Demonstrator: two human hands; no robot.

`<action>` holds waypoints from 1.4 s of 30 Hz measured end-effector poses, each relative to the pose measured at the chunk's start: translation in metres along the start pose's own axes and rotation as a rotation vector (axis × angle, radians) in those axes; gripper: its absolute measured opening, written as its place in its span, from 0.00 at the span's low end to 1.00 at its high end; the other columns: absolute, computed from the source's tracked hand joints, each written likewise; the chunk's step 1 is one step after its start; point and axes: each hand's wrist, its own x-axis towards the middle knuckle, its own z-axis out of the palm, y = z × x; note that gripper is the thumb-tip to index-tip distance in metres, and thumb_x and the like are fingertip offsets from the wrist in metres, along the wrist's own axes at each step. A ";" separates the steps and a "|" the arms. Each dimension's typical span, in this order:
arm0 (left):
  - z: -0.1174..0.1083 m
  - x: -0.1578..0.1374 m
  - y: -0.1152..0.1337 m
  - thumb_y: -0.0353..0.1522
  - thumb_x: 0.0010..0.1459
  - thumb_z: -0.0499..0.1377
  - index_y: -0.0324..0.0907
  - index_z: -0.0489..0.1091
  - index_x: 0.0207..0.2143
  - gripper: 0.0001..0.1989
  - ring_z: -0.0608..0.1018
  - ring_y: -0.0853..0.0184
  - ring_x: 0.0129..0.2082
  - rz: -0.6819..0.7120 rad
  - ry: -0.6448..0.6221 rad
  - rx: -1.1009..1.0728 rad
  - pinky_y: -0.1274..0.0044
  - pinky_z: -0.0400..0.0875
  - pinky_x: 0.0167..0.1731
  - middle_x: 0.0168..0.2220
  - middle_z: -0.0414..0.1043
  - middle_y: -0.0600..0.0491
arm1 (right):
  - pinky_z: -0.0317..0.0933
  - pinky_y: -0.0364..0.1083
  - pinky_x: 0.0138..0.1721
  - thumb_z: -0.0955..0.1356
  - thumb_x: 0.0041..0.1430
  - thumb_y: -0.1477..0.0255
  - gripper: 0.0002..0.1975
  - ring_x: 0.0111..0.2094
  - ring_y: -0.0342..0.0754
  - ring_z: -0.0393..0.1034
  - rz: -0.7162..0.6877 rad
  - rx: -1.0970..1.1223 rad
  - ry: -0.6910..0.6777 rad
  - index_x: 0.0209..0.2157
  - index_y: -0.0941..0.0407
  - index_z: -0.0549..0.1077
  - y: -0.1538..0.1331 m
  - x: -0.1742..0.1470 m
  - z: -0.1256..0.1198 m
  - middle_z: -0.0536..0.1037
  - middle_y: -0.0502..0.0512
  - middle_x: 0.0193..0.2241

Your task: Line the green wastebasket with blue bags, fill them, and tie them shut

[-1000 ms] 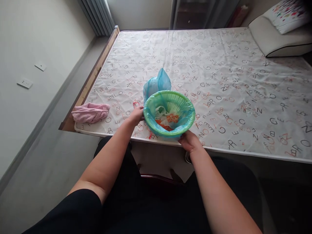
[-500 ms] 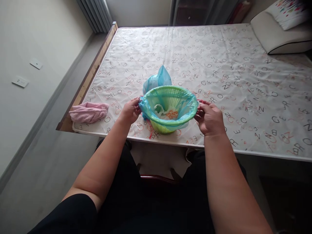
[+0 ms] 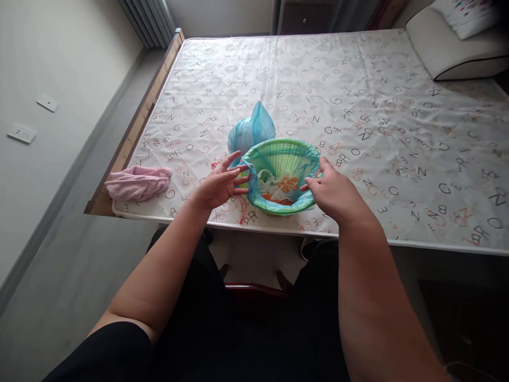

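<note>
A green plastic basket (image 3: 281,157) stands on the mattress, its mouth tipped a little toward me. A thin blue plastic bag (image 3: 306,200) lines it and folds over the rim. White crumpled plastic and an orange-and-white piece (image 3: 288,184) lie inside. At the left rim my left hand (image 3: 220,184) is open, fingers spread against the bag's edge. My right hand (image 3: 336,192) pinches the bag at the right rim, where a bit of red string shows. Behind the basket sits a second blue bag (image 3: 250,132), filled and with a pointed top.
A pink towel (image 3: 138,183) lies bunched at the mattress's left corner. The letter-printed mattress (image 3: 338,79) rests in a wooden bed frame (image 3: 153,101). A cream cushioned seat (image 3: 453,45) with a pillow is at the far right. A red-edged stool shows between my legs.
My left hand has let go of the bag's edge and spread its fingers. The basket has tipped toward me, showing more of its inside. My right hand has shifted over the right rim.
</note>
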 end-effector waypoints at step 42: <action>-0.014 0.029 -0.023 0.38 0.57 0.71 0.41 0.78 0.32 0.10 0.78 0.63 0.20 -0.210 0.412 0.544 0.75 0.75 0.17 0.27 0.77 0.48 | 0.42 0.42 0.19 0.68 0.58 0.62 0.13 0.20 0.38 0.47 0.132 1.223 0.366 0.45 0.47 0.67 0.042 0.077 0.012 0.78 0.53 0.48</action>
